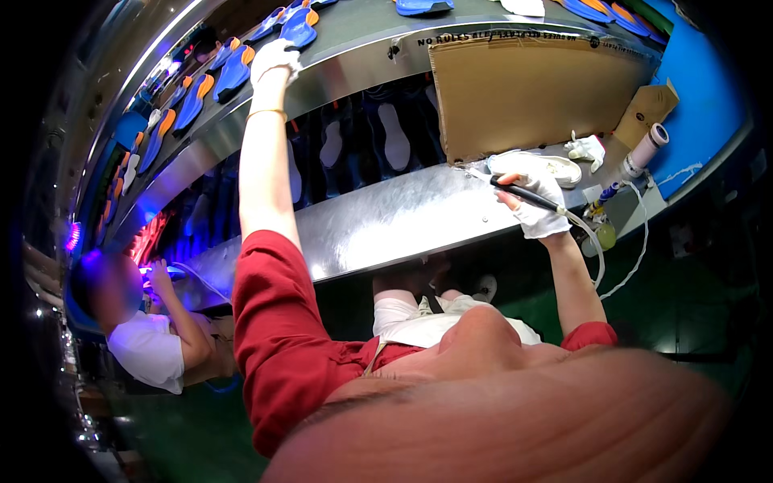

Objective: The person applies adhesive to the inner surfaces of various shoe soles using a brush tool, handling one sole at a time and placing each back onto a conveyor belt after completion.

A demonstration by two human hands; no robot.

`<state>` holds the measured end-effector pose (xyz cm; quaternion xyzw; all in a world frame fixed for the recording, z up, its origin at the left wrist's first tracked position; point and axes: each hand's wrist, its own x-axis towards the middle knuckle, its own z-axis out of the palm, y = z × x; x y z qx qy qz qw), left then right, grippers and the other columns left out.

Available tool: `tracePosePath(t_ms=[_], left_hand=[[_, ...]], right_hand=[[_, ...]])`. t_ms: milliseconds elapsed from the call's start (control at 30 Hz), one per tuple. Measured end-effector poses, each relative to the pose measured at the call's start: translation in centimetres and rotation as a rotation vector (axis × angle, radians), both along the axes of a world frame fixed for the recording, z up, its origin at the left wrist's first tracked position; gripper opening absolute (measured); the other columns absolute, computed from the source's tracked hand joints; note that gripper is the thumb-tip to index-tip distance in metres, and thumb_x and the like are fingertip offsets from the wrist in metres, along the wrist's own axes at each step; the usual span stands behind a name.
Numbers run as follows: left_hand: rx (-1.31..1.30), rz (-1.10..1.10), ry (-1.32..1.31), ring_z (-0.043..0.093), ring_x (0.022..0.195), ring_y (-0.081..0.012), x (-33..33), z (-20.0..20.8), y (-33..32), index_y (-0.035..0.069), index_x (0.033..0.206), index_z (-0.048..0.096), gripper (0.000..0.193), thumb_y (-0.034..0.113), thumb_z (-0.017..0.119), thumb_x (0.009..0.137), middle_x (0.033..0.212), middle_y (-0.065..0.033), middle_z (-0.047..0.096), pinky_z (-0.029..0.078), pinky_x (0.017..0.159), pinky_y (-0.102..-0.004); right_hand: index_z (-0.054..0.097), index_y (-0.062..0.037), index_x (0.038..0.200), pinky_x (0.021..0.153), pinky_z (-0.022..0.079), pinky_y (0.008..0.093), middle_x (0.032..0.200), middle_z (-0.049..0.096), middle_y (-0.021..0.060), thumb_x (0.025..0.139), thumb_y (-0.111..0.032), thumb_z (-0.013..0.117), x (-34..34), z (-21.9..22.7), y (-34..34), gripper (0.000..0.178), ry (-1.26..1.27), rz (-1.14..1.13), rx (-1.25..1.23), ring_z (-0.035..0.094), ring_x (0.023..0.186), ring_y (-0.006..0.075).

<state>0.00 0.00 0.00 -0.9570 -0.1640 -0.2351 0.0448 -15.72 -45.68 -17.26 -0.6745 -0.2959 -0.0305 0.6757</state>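
My left hand (275, 64), in a white glove, reaches across the metal rim of the belt. Its fingers close around the near end of a blue insole (299, 29) with an orange end; part of the grip is hidden. Over to the right, my right hand (535, 197), in a white glove with bare fingertips, is wrapped round a black-handled pen-like tool (527, 194). A pale hose (593, 241) trails from that tool, and its thin tip points left over the metal ledge. Just behind this hand lies a white shoe (561, 171).
More blue-orange insoles (233, 72) line the dark belt (354, 20). A cardboard sheet (531, 97) leans against its front, above the metal ledge (386, 217). A roll (648, 145) and a crumpled white glove (588, 150) lie right. Another person (149, 346) works at left. Shoes fill the lower shelf.
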Motion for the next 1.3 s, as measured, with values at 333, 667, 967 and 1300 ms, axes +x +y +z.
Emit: tracePosePath(t_ms=[333, 667, 967, 1300], left_hand=[[-0.352, -0.750, -0.913, 0.062, 0.085, -0.0213, -14.8, -0.7, -5.5, 0.003, 0.097, 0.067, 0.033, 0.032, 0.065, 0.082, 0.098, -0.0102, 0.065, 0.047, 0.084, -0.0316], [-2.076, -1.386, -0.158, 0.044, 0.066, -0.0214, -21.0, -4.9, -11.7, 0.002, 0.064, 0.051, 0.049, 0.040, 0.039, 0.093, 0.069, -0.0111, 0.051, 0.037, 0.061, -0.0302], [-2.372, -0.808, 0.296, 0.031, 0.127, -0.0455, -25.9, -21.5, -18.8, 0.008, 0.140, 0.027, 0.092, 0.076, 0.025, 0.079, 0.140, -0.0244, 0.030, 0.029, 0.100, -0.0621], [-2.791, -1.027, -0.210, 0.058, 0.093, -0.0194, -23.9, -23.6, -24.2, 0.007, 0.119, 0.050, 0.059, 0.057, 0.038, 0.090, 0.107, -0.0083, 0.059, 0.050, 0.084, -0.0315]], right_hand=[[0.061, -0.0044, 0.092, 0.063, 0.044, 0.0209, 0.076, 0.059, 0.0012, 0.078, -0.005, 0.067, -0.5, -2.6, 0.9, 0.015, 0.167, 0.005, -0.084, 0.054, 0.068, 0.0074], [0.052, -0.0026, 0.093, 0.063, 0.046, 0.0230, 0.075, 0.058, 0.0054, 0.077, -0.002, 0.066, -1.2, -3.6, 2.2, 0.021, 0.201, -0.081, 0.049, 0.056, 0.068, 0.0106], [0.053, -0.0037, 0.091, 0.060, 0.046, 0.0217, 0.076, 0.061, 0.0052, 0.078, -0.006, 0.070, -3.1, -0.9, 4.5, 0.021, 0.348, 0.210, 0.143, 0.057, 0.064, 0.0089], [0.058, -0.0039, 0.088, 0.062, 0.050, 0.0218, 0.077, 0.063, 0.0060, 0.077, 0.001, 0.066, -2.8, -1.6, 8.7, 0.014, 0.007, -0.032, 0.139, 0.060, 0.067, 0.0078]])
